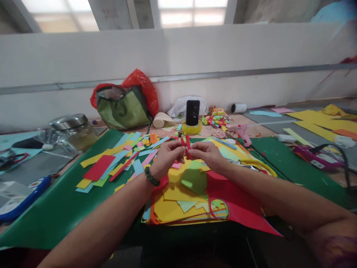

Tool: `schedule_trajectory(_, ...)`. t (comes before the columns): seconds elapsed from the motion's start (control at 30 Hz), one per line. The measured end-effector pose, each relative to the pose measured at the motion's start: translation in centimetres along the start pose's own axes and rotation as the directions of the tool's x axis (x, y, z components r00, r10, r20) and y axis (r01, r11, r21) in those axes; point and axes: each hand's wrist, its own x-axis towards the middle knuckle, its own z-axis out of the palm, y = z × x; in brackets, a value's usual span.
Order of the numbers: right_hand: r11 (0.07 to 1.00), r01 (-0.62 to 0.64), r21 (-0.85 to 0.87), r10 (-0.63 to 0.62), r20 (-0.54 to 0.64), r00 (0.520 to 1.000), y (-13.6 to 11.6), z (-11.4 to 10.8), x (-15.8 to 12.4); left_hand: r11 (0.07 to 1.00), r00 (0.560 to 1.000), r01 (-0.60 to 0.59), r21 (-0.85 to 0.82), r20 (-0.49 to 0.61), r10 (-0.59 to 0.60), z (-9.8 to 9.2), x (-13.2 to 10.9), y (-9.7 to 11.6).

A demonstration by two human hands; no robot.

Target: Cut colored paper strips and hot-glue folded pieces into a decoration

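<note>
My left hand (169,156) and my right hand (208,153) meet in the middle, fingertips pinched on small red craft strips (187,142). The strips stand up between the fingers; how they join is hidden by my fingertips. Under my hands lies a stack of yellow craft sheets (173,212), with a green piece (193,178) and a large red sheet (237,203) on top. To the left of my left hand, many cut strips in blue, yellow, pink and green are scattered, with a red rectangle (99,167) among them.
A green mat (55,208) covers the table. Behind stand a phone (192,112) on a yellow tape roll (192,128) and a colourful strip bundle (216,118). A pink glue gun (244,134), yellow-handled scissors (260,163), a glass jar (74,132) and a green bag (122,108) sit around.
</note>
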Motion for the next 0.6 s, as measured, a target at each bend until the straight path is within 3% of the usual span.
schedule_trajectory(0.1, 0.999, 0.009, 0.033, -0.010, 0.013, 1.000, -0.09, -0.11, -0.11, 0.980, 0.989, 0.105, -0.166, 0.122, -0.085, -0.44, 0.20, 0.07)
schedule_trajectory(0.2, 0.997, 0.008, 0.071, -0.010, 0.036, 0.999, -0.26, -0.15, -0.28, 0.949, 0.973, 0.155, -0.276, 0.211, -0.098, -0.87, 0.38, 0.20)
schedule_trajectory(0.47, 0.987, 0.000, 0.160, -0.018, 0.108, 0.994, -0.55, -0.19, -0.48, 0.947, 0.976, 0.143, -0.286, 0.199, -0.087, -0.91, 0.25, 0.28)
schedule_trajectory(0.6, 0.985, 0.007, 0.175, -0.031, 0.136, 0.990, -0.33, -0.24, -0.46, 0.951, 0.964, 0.163, -0.263, 0.249, -0.096, -0.92, 0.21, 0.15)
